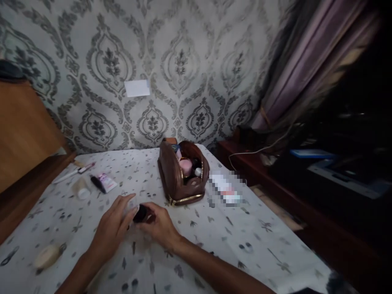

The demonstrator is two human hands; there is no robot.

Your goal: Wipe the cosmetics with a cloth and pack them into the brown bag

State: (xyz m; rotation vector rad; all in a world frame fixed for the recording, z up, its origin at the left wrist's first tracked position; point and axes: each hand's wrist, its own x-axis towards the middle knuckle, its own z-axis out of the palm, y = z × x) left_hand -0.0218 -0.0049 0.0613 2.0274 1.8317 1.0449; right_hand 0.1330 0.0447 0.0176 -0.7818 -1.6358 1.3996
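Note:
Over the front-middle of the table, my two hands meet at a small black-capped container. My right hand comes in from the right, its fingers and thumb closed around the black end. On the other side, my left hand holds the paler end between thumb and fingers, and the index finger sticks out past it. Fingers and blur hide most of the container's body. Just beyond my right hand stands a brown cosmetic bag, unzipped, with a pink round item and a white-capped item inside.
Left on the patterned tablecloth lie a pink-and-white tube, a dark slim item, a beige white-capped bottle, brush-like sticks and a round cream-coloured item. A pixelated packet lies right of the bag. Wallpapered wall behind.

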